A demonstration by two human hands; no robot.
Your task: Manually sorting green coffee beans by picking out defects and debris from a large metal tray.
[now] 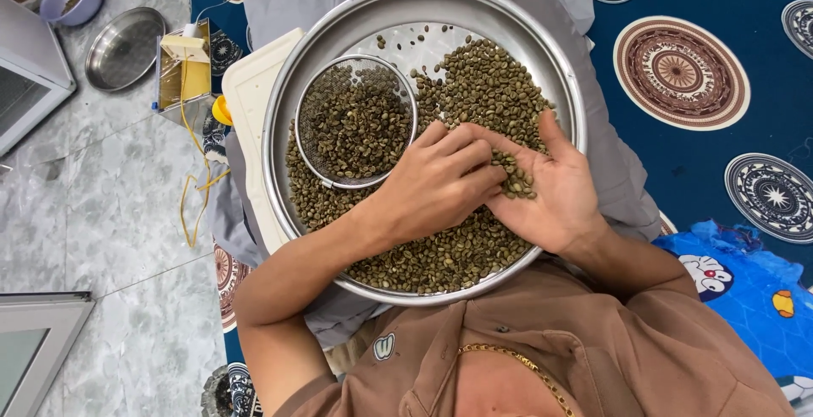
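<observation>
Cupping matte green beans (517, 178), the open right hand (546, 193) — left hand's (440, 182) grip pinched on beans over the steel tray (566, 87).

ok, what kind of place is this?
Probably a home floor, not a workshop: the person sits on a patterned blue mat beside marble-look floor tiles, with a round metal tray of green coffee beans on the lap. Both hands sort beans.
</observation>
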